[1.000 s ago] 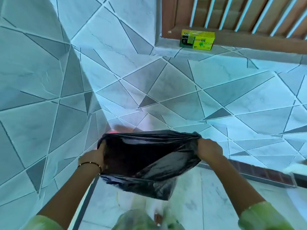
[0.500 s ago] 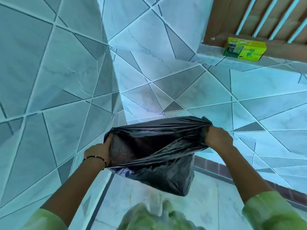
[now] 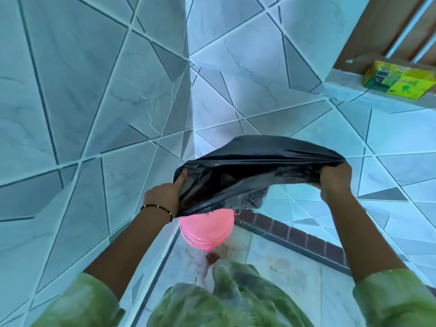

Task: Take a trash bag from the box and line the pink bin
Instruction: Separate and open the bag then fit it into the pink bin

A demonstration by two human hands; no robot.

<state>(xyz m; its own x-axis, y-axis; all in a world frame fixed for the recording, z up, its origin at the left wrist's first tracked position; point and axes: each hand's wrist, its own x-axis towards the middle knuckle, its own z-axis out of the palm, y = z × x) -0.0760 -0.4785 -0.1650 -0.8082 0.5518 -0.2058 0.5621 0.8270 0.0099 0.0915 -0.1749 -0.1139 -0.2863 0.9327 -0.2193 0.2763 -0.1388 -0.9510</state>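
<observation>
1. Two hands hold one black bag (image 3: 247,175) by its mouth, stretched wide between them in the air.
2. Left hand (image 3: 162,197): the grip is closed on the bag's left rim, thumb up along the outside of the plastic and the other fingers hidden inside the fold. A thin dark bracelet (image 3: 157,207) circles that wrist.
3. Right hand (image 3: 335,181): the grip is closed in a fist on the bag's right rim, with the plastic bunched where it enters the fist.
4. Between the two grips the mouth gapes toward the person, the far rim arching higher than the near one. The right grip sits slightly higher than the left.
5. Below the left grip and a little to its right, the pink bin (image 3: 206,231) stands on the floor (image 3: 283,267) in the corner of the tiled walls (image 3: 94,114). The bag's hanging body covers the bin's far part; whether the plastic touches the bin, I cannot tell.
6. Well above and to the right of the right grip, the yellow-green box (image 3: 398,80) lies on a ledge (image 3: 342,88) and is apart from both hands.
7. Green sleeves (image 3: 396,300) cover both arms near the bottom edge, and green clothing fills the space below the grips.
</observation>
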